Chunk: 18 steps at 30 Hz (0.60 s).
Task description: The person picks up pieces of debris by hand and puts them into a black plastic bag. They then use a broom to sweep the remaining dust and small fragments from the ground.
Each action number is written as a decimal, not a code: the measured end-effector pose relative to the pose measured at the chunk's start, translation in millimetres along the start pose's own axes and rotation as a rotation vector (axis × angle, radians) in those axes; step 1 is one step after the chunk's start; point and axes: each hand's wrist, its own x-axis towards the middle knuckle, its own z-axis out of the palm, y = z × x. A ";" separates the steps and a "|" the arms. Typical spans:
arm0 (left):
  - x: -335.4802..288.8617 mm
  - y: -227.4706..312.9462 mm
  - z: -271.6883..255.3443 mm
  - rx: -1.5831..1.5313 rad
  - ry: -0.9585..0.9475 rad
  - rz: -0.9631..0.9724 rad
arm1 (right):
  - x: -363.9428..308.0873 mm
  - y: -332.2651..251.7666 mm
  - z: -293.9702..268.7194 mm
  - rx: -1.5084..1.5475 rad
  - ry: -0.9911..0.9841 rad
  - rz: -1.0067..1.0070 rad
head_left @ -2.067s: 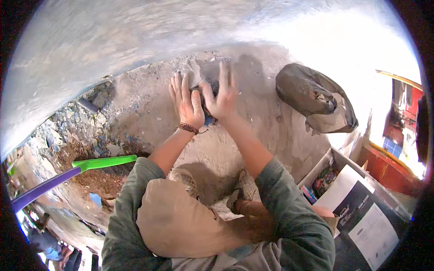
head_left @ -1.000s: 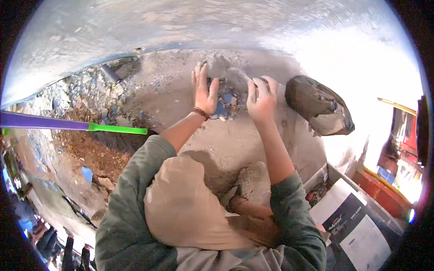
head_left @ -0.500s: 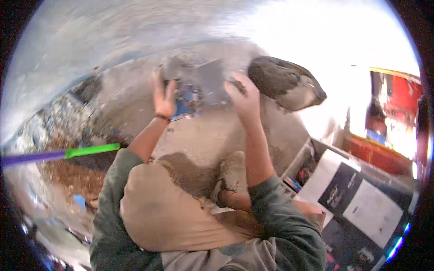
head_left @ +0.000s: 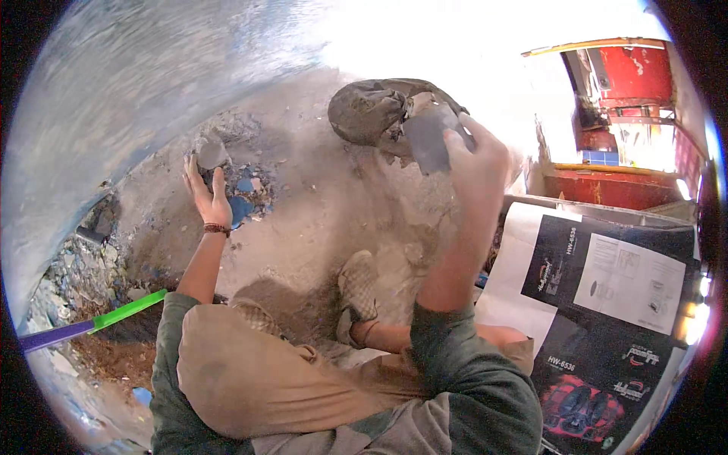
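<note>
A flat grey slab (head_left: 426,136) is clamped in the right hand (head_left: 474,163) fingers beside a dusty sack (head_left: 371,110). Left hand (head_left: 206,193) fingers are closed on a grey stone (head_left: 211,154).

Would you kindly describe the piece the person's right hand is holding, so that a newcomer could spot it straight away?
Start at the dusty grey-brown sack lying on the pale ground at the top middle of the view. Just to its right, the raised right hand holds a flat grey slab in its grip. Unlike the small lump at the left hand, it is lifted off the ground, dark and flat-sided.
</note>
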 end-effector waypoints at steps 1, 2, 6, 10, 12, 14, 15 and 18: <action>0.9 1.9 -0.8 -0.018 -0.001 -0.033 | 4.5 -1.3 9.7 -0.036 -0.002 -0.003; 1.7 0.4 -0.9 -0.014 0.003 -0.031 | 9.0 -2.4 17.8 -0.073 -0.006 -0.007; 2.3 -7.1 -4.7 -0.090 0.008 -0.005 | 18.7 -6.5 43.4 -0.187 -0.117 -0.020; 1.6 -6.3 -13.8 -0.102 -0.020 -0.059 | 4.0 -5.6 48.9 -0.166 -0.067 -0.057; 1.6 -7.4 -11.1 -0.148 -0.056 -0.091 | -18.0 -23.6 42.6 0.398 0.070 0.188; 7.4 -8.7 -18.6 -0.093 -0.013 -0.041 | -50.4 -47.1 68.3 0.576 0.120 0.035; 13.7 -8.5 -23.3 -0.039 -0.027 0.051 | -69.8 -52.0 94.5 0.635 0.146 -0.100; 31.8 -14.5 -32.7 0.068 -0.058 0.175 | -137.2 -63.0 175.8 0.445 -0.103 -0.429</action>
